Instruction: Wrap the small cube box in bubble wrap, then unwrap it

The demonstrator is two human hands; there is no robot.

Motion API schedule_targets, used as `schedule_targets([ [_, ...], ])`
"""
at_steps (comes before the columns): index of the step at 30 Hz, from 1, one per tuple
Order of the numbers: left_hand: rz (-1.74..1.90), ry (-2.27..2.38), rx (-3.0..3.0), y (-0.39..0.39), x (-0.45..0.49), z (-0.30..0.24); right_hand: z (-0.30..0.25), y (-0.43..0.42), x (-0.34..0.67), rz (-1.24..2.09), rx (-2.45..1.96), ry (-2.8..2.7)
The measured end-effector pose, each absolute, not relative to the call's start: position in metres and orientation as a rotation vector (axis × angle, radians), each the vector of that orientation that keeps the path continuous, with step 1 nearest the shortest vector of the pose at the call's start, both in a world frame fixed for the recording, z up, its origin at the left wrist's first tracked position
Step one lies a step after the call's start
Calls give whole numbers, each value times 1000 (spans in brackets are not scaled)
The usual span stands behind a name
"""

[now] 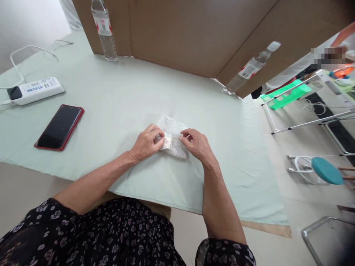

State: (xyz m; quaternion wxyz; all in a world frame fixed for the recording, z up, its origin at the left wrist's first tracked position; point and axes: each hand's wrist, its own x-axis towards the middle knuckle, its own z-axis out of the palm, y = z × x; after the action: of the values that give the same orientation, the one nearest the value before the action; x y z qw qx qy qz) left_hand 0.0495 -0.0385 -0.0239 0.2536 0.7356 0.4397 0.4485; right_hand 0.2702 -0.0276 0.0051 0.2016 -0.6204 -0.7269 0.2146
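Left hand (145, 144) pinches the near edge of a small clear bag (173, 135), fingers closed on the film. Right hand (197, 144) pinches the same edge just beside it. Bag lies flat mid-desk (111, 92), sth small and pale inside, can't tell what. Looks like work at the bag's edge; film's thin, so both pinches need to stay tight.

Around: power strip (36, 89) and phone (59, 127) well left, bottle (104, 29) at back, cardboard wall (180, 33), 2nd bottle (251, 68) right, stool (327, 170) off-desk. Nothing crowds the hands.

Left hand (145, 144) and right hand (197, 145) close together, fingertips in pinch.
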Motion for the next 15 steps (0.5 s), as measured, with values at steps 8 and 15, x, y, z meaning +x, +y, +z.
schedule_targets([
  [8,1232,1199,2033,-38,49,-25,3,-32,257,678,-1577,-2259],
  [15,1220,1200,2030,-37,48,-24,5,-30,260,657,-1565,-2123],
])
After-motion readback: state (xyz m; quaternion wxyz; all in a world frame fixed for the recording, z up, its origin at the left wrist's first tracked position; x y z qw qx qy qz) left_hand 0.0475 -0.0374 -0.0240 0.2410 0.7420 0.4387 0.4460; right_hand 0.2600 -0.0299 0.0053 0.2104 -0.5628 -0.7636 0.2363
